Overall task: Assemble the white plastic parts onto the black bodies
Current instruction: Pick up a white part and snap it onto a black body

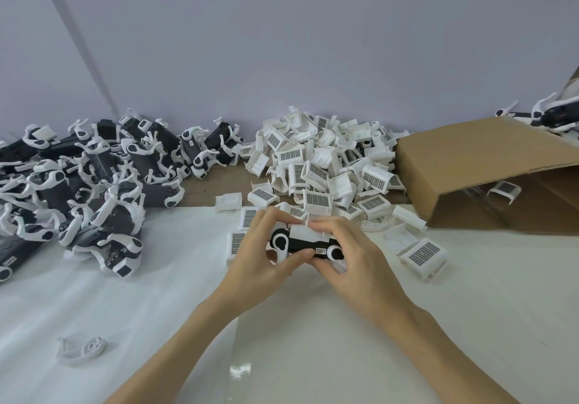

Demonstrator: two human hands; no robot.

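Desk (pixel 438 325): white-part pile (pixel 322 165) far centre, assembled heap (pixel 94 184) far left. Both hands curled round one black body (pixel 302 244) at centre, long axis left-right: left hand (pixel 257 253) grips one end, right hand (pixel 354 256) the other. White part (pixel 305 232) sits on its far top edge, under both sets of fingertips, so seating probably needs a push down.

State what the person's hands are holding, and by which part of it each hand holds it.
Both hold one black body with a white plastic part on top. The left hand grips its left end, the right hand its right end.
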